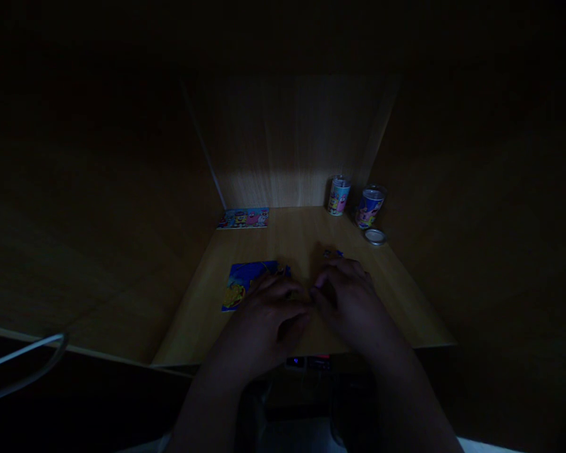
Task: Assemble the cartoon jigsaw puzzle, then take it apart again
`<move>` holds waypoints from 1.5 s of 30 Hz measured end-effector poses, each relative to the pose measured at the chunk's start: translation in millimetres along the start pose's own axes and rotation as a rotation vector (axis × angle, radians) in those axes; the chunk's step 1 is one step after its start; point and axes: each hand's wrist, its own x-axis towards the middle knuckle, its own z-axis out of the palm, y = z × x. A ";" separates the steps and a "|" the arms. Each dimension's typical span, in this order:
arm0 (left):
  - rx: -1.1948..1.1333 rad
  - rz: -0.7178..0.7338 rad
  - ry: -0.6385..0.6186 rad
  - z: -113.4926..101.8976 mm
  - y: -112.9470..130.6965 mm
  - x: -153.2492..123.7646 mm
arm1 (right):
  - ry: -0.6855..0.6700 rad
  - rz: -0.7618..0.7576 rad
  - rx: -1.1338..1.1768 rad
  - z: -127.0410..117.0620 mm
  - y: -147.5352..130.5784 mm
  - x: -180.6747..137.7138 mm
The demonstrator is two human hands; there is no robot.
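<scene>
A partly joined jigsaw puzzle [248,272], mostly blue with a yellow figure at its lower left, lies flat on the wooden surface. My left hand [268,314] covers its right part, fingers bent and thumb and forefinger tips close together. To the right, my right hand [349,299] is curled low over the wood, its thumb and forefinger pinched near the left fingertips. Whatever is between the fingers of either hand is too dark to make out. Several loose puzzle pieces [332,253] lie just beyond my right hand.
Two cartoon-printed cans, one light blue [338,197] and one purple-blue [370,207], stand at the back right. A round metal lid [375,236] lies before them. A cartoon picture strip [244,218] lies back left. Wooden panels enclose the dim surface; a white cable [23,349] hangs at left.
</scene>
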 end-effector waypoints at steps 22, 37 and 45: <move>0.035 -0.021 0.004 2.4 1.1 0.4 | -0.011 0.097 0.337 -2.4 1.7 1.6; 0.045 0.017 -0.042 2.0 0.3 -2.0 | -0.018 0.086 0.474 -4.7 -1.7 0.0; 0.031 0.016 -0.033 4.6 -1.0 -2.0 | -0.009 0.116 0.509 -3.3 1.5 1.2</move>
